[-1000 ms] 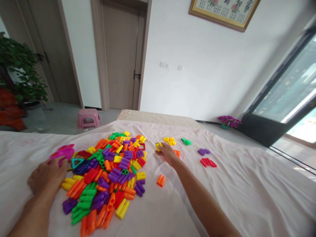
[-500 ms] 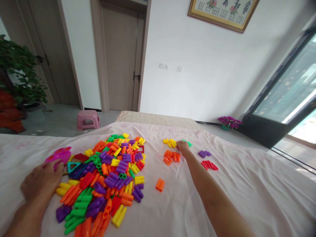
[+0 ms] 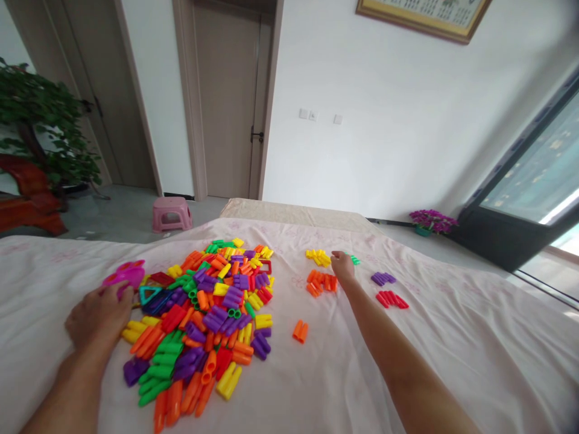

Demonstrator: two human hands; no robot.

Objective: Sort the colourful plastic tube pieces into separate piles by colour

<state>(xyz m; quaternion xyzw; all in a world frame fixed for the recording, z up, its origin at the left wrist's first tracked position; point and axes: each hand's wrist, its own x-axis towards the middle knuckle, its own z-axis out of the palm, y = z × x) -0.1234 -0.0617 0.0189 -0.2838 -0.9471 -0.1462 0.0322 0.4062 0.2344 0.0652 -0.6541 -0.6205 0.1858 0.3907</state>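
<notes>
My left hand (image 3: pixel 102 313) rests at the left edge of a mixed pile of plastic building blocks (image 3: pixel 217 316), its fingers loosely bent and apart against a bright pink plastic piece (image 3: pixel 129 274). My right hand (image 3: pixel 342 265) is stretched out over the cloth with its fingers curled together; what they hold, if anything, is hidden. Just left of its fingertips lie the yellow blocks (image 3: pixel 318 258). Some green blocks (image 3: pixel 355 260) show behind it, partly covered. Nearer me is a group of orange blocks (image 3: pixel 322 281). To the right are purple blocks (image 3: pixel 383 278) and red blocks (image 3: pixel 392 299).
A pale patterned cloth (image 3: pixel 452 337) covers the broad surface. One orange block (image 3: pixel 300 331) lies apart, between the pile and my right forearm. Beyond the surface stand a pink stool (image 3: pixel 172 214), a leafy plant (image 3: pixel 49 120) and purple flowers (image 3: pixel 433 221).
My view has shifted, so everything sits a little farther right. My right hand has drawn slightly off the yellow blocks. My left hand stays beside the pink piece.
</notes>
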